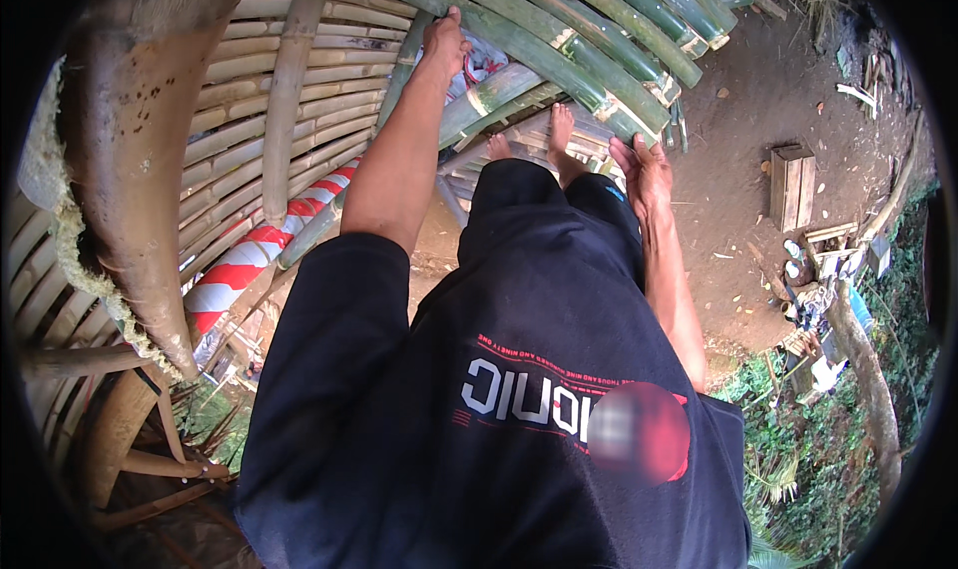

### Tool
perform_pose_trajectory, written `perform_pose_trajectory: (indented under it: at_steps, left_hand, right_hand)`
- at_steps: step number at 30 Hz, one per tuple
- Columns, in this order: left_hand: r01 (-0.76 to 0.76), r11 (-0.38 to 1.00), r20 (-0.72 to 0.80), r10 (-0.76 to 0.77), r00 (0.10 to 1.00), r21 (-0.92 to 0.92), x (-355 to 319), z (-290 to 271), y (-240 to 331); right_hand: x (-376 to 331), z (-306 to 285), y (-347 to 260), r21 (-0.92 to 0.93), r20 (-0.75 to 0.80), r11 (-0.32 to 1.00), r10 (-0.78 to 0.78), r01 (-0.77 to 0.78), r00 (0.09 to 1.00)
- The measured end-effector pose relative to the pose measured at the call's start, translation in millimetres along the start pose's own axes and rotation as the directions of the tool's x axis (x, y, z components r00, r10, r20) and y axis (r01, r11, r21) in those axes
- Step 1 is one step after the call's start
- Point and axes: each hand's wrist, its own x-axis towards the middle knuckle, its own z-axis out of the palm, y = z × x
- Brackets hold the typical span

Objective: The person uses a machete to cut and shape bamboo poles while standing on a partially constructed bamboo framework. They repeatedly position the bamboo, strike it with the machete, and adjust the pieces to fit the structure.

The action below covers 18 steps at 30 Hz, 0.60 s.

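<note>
We note the green bamboo poles (559,40) running from far left to near right, our left hand (445,40) closed on their far stretch, our right hand (646,175) open-fingered just below their cut ends.

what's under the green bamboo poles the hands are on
Under the green bamboo poles lie paler bamboo slats where the bare feet stand. Left hand and right hand rest on the poles, which hide everything beneath them.

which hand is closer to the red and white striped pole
Left. The left hand rests on a green bamboo pole above the red and white striped pole; the right hand is farther off, across the body.
</note>
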Motion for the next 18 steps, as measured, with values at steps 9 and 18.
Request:
perform_pose_trajectory:
  at_steps: [9,18]
  left_hand:
    - [-0.027,1.0,-0.016,0.027,1.0,0.0,7.5,-3.0,-4.3]
    - [-0.007,1.0,0.056,0.008,0.998,-0.013,-0.8,-6.0,1.5]
  right_hand:
    - [-1.2,3.1,0.6,-0.034,-0.038,0.999,-0.008,0.007,0.999]
    - [-0.4,0.3,5.3,-0.027,-0.03,0.999,-0.033,0.032,0.999]
